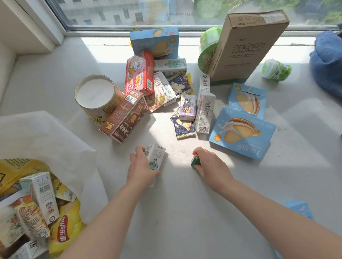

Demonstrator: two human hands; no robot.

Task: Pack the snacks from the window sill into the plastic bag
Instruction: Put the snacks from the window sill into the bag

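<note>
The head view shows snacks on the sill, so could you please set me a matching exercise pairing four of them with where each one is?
Things:
1. white carton
2. small green item
3. Lay's chip bag
4. round tin

Places:
A. inside the plastic bag
B. gripped by the right hand
C. standing on the sill, left of the pile
D. held by the left hand

Pairs: 1-D, 2-B, 3-A, 4-C

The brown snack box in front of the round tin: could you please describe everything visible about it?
The brown snack box looks like printed cardboard, long and rectangular, with cartoon figures, a barcode and pale end panels. It appears closed and lies tilted on the window sill, its far end propped against the red and pink box, beside the round tin. Neither hand touches it.
</note>
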